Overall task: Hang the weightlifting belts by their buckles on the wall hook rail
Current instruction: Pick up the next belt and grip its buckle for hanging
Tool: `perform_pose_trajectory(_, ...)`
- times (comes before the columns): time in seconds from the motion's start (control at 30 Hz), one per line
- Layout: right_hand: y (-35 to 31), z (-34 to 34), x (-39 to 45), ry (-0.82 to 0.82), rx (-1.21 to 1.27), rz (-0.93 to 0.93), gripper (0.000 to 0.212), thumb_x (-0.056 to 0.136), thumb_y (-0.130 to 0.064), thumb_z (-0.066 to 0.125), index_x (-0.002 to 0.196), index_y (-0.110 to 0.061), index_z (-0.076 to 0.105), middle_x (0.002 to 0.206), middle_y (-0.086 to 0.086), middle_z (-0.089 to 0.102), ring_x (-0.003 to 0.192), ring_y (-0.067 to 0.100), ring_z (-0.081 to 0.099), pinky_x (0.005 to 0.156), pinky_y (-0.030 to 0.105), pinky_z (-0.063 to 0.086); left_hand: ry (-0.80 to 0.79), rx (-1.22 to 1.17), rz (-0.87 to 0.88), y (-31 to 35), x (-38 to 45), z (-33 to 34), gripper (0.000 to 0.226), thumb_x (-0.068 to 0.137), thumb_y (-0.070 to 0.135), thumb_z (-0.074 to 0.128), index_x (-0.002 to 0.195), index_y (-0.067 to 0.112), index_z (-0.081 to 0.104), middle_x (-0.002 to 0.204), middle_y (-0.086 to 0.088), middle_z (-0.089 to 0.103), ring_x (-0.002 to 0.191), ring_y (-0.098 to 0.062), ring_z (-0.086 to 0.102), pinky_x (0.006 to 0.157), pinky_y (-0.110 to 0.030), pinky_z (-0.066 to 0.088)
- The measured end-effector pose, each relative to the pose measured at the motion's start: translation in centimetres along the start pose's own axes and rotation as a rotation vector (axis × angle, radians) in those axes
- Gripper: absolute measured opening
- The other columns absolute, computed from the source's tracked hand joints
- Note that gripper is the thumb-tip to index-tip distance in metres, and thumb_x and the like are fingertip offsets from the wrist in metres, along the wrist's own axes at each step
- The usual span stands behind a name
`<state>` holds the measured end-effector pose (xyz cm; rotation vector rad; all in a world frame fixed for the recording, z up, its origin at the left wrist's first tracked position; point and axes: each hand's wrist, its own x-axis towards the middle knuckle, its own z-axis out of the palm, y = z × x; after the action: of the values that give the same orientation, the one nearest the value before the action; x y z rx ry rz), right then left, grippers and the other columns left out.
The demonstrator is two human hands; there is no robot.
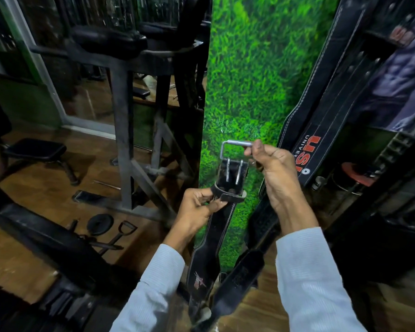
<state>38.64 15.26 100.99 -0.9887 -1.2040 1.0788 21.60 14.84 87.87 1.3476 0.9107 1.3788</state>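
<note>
Holding the belt [216,226] up against the grass-print wall [249,80], the person has it by its top end, and both hands are on it. The right hand [277,173] has its grip pinched shut on the right corner of the metal buckle [235,149], thumb and forefinger closed on the bar. The left hand [199,207] sits just below, its grip clamped on the leather strap right under the buckle plate.

Now the relation that matters: the belt hangs lengthways, its long axis running almost straight down from the buckle toward the floor, with the buckle as the highest point. The buckle frame opens upward, a bare rectangular loop standing clear above the two prongs. No hook is visible at this height, so my read is the rail sits higher up, out of view; the right hand, already on the buckle, is the one placed to lift and thread that loop over.

Materials now. The buckle is dull silver steel, squared, with two prongs lying flat on a riveted black plate. The belt is thick black leather, pale stitching along its edges, widening toward the lower end where a red logo shows. To the right, a hung belt [321,111] with white stitching and red lettering slants up the wall, touching nothing in the hands.
</note>
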Motion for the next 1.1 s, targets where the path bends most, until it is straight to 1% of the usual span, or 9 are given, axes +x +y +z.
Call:
perform_pose_trajectory(0.13,-1.2,0.6,1.9,-0.025,0.068,-0.072,0.028,0.091,-0.037,0.066,0.076,-0.015,0.076,0.093,-0.004,0.08,0.097,0.007,0.064,0.099,0.034,0.041,-0.007,-0.005,0.027,1.9,2.2,0.7,0.024,0.083,-0.007,0.076,0.107,-0.003,0.077,0.109,-0.014,0.078,0.102,-0.017,0.072,0.095,-0.033,0.055)
perform_pose_trajectory(0.27,-4.7,0.1,4.5,-0.027,0.042,-0.17,0.03,0.096,-0.032,0.065,0.073,-0.015,0.077,0.091,-0.006,0.08,0.094,0.002,0.065,0.095,0.027,0.041,0.112,-0.166,-0.012,5.4,4.4,0.8,0.055,0.063,0.007,0.081,0.118,0.012,0.074,0.11,-0.012,0.077,0.096,-0.017,0.07,0.091,-0.034,0.054)
perform_pose_trajectory(0.37,-7.6,-0.7,6.6,-0.022,0.041,-0.234,0.03,0.098,-0.028,0.065,0.073,-0.016,0.078,0.085,-0.008,0.079,0.105,0.006,0.066,0.106,0.032,0.04,0.29,-0.182,0.165,11.0,7.6,1.0,0.034,0.084,0.01,0.077,0.118,0.013,0.074,0.103,-0.001,0.078,0.089,-0.007,0.069,0.083,-0.026,0.056)
perform_pose_trajectory(0.43,-9.6,-0.7,7.8,-0.015,0.045,-0.274,0.033,0.1,-0.024,0.063,0.073,-0.016,0.078,0.08,-0.008,0.078,0.096,0.003,0.066,0.104,0.032,0.04,0.278,-0.085,0.325,15.4,10.4,2.0,0.023,0.092,0.016,0.075,0.115,0.011,0.076,0.094,0.004,0.076,0.085,-0.001,0.066,0.082,-0.023,0.055)
perform_pose_trajectory(0.6,-14.0,-1.6,10.9,-0.039,-0.003,-0.391,0.031,0.094,-0.035,0.068,0.075,-0.015,0.082,0.083,-0.001,0.079,0.094,0.012,0.07,0.105,0.04,0.046,0.197,0.135,0.571,22.4,17.0,5.6,0.015,0.087,0.026,0.075,0.091,0.013,0.082,0.082,-0.006,0.079,0.075,-0.015,0.069,0.076,-0.052,0.063)
perform_pose_trajectory(0.7,-17.2,-2.9,12.3,-0.027,-0.159,-0.486,0.03,0.092,-0.04,0.07,0.088,-0.013,0.083,0.092,0.001,0.081,0.095,0.014,0.07,0.093,0.033,0.052,0.194,0.179,0.623,24.7,20.7,6.4,0.018,0.086,0.032,0.074,0.084,0.015,0.081,0.076,-0.015,0.077,0.069,-0.02,0.067,0.069,-0.061,0.06)
perform_pose_trajectory(0.8,-20.9,-3.8,14.2,0.002,-0.383,-0.684,0.022,0.097,-0.029,0.07,0.097,-0.011,0.083,0.07,-0.016,0.074,0.067,-0.005,0.059,0.066,0.014,0.043,0.261,0.219,0.683,27.8,23.4,7.2,0.021,0.081,0.035,0.073,0.083,0.016,0.081,0.071,-0.014,0.075,0.064,-0.018,0.066,0.064,-0.057,0.06)
perform_pose_trajectory(0.93,-25.8,-4.6,17.7,0.096,-0.715,-0.89,0.009,0.091,-0.039,0.077,0.086,-0.033,0.08,0.065,-0.021,0.068,0.062,-0.001,0.059,0.062,0.025,0.044,0.378,0.419,0.793,32.1,25.3,8.3,0.015,0.086,0.032,0.073,0.089,0.021,0.083,0.072,0.01,0.077,0.07,-0.011,0.074,0.063,-0.035,0.06)
perform_pose_trajectory(1.1,-29.3,-3.6,22.1,0.271,-0.986,-0.936,0.017,0.087,-0.04,0.079,0.091,-0.024,0.082,0.061,-0.015,0.065,0.062,0.0,0.059,0.061,0.03,0.047,0.532,0.663,0.828,36.1,28.2,8.8,0.018,0.085,0.031,0.07,0.097,0.025,0.082,0.081,-0.002,0.079,0.078,-0.023,0.073,0.063,-0.031,0.053)
